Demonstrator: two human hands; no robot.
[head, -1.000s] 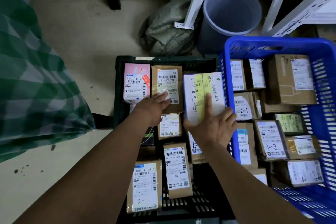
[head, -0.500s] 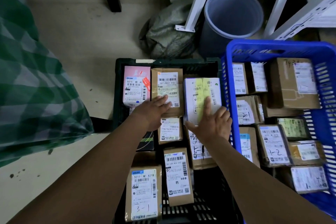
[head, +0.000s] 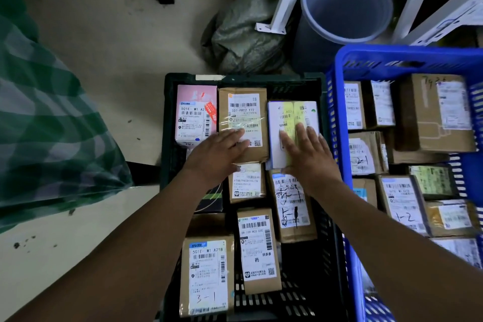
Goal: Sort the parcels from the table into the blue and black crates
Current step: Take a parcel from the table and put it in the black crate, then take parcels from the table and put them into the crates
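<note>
Here, the head view looks down on a black slatted plastic crate [head: 168,123] on the floor, touching a blue perforated plastic crate [head: 392,56] on its right. Both hold parcels laid flat with labels up, probably so the codes stay readable. The left hand [head: 217,157] lies with straight fingers, gripping nothing, on a brown cardboard parcel with a white label [head: 243,117] in the black crate's far row. The right hand [head: 308,157], also flat and unclenched, presses a white parcel with a yellow strip [head: 292,117] just beside it, seemingly seating it level against its neighbour. The table is out of frame. The forearms cover parts of some parcels, the blue crate is cut off at the right edge, and most label print is too blurred to read.
</note>
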